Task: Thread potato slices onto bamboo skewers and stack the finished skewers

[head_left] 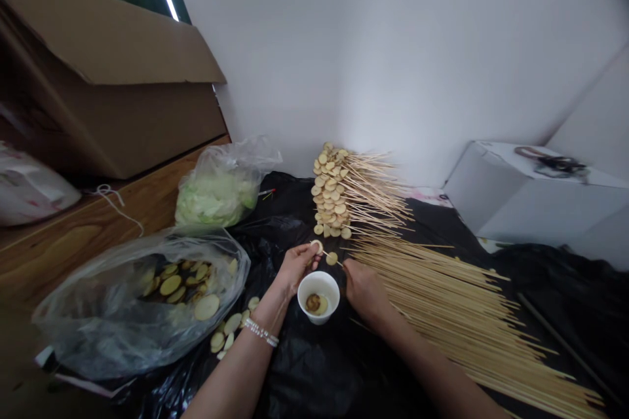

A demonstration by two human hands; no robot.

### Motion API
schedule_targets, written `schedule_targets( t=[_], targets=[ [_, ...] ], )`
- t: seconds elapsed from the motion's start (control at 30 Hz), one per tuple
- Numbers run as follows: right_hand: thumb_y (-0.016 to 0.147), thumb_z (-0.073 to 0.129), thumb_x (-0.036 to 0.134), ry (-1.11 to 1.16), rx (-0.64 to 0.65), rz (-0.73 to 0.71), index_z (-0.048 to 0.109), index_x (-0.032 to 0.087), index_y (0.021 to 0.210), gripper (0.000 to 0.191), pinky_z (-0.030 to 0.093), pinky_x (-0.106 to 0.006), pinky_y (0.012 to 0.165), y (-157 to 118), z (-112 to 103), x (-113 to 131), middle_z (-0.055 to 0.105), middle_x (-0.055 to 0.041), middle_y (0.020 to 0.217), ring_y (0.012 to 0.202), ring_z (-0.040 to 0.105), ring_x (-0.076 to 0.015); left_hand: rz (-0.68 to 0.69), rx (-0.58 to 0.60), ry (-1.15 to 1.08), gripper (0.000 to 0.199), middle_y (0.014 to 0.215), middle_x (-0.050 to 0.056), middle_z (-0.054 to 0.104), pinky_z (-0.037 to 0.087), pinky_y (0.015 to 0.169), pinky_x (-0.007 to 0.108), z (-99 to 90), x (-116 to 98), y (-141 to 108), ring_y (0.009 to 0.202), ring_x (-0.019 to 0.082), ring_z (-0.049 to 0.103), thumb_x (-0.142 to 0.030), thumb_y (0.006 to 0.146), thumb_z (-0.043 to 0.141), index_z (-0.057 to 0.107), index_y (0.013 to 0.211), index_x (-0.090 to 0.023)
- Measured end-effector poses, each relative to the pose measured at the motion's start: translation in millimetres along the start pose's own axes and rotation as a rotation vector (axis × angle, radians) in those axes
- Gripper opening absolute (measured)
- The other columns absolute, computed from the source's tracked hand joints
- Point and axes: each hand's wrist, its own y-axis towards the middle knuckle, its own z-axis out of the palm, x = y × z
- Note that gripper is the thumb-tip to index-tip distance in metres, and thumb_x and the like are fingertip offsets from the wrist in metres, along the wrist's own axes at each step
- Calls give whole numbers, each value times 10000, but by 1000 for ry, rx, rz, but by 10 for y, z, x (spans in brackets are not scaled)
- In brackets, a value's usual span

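Observation:
My left hand [298, 266] pinches a pale round slice [317, 247] at the tip of a thin wooden skewer. Another slice [331, 258] is threaded on the same skewer, between my two hands. The skewer's other part is in my closed right hand [362, 285]. Just below and between the hands stands a white cup [318, 280] with a brown piece and a pale slice inside. Behind them lies a stack of skewered slices [330, 190], sticks pointing right. Many bare skewers [457, 301] are spread beside my right forearm.
Loose slices [232, 324] lie left of my left forearm. An open plastic bag of slices [196, 294] and a bag of green vegetable [216, 193] are at left. A cardboard box [147, 121] stands behind; a white box [521, 193] stands right. Black plastic [319, 373] covers the surface.

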Motion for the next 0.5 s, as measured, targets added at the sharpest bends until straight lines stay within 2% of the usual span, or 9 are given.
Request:
schedule_targets(
  t=[0.13, 0.3, 0.43, 0.5],
  targets=[
    [913, 384, 118, 14, 12, -11, 560, 170, 856, 192, 315, -249, 612, 32, 10, 16, 652, -59, 816, 711, 586, -153, -37, 49, 43, 332, 581, 21, 610, 335, 428, 176, 32, 19, -18, 466, 59, 475, -373, 530, 846, 701, 664, -106],
    [950, 352, 163, 70, 11, 5, 561, 173, 835, 239, 331, -239, 635, 58, 32, -10, 661, -56, 807, 712, 595, -145, -51, 53, 20, 313, 575, 8, 603, 337, 424, 169, 56, 10, -45, 448, 46, 467, -354, 549, 841, 695, 668, -104],
    [957, 362, 205, 165, -9, 9, 577, 176, 825, 253, 352, -231, 667, 55, 20, -53, 666, -52, 801, 742, 602, -147, -82, 35, -51, 302, 574, 3, 600, 351, 408, 154, 45, 15, -21, 436, 43, 476, -322, 564, 841, 691, 702, -100],
    [954, 357, 205, 217, -34, 18, 592, 176, 845, 261, 363, -231, 676, 56, -8, -79, 668, -54, 794, 757, 605, -152, -125, 3, -157, 269, 596, 13, 613, 397, 425, 152, 23, -1, -3, 457, 53, 508, -309, 616, 817, 689, 729, -101]
  ],
)
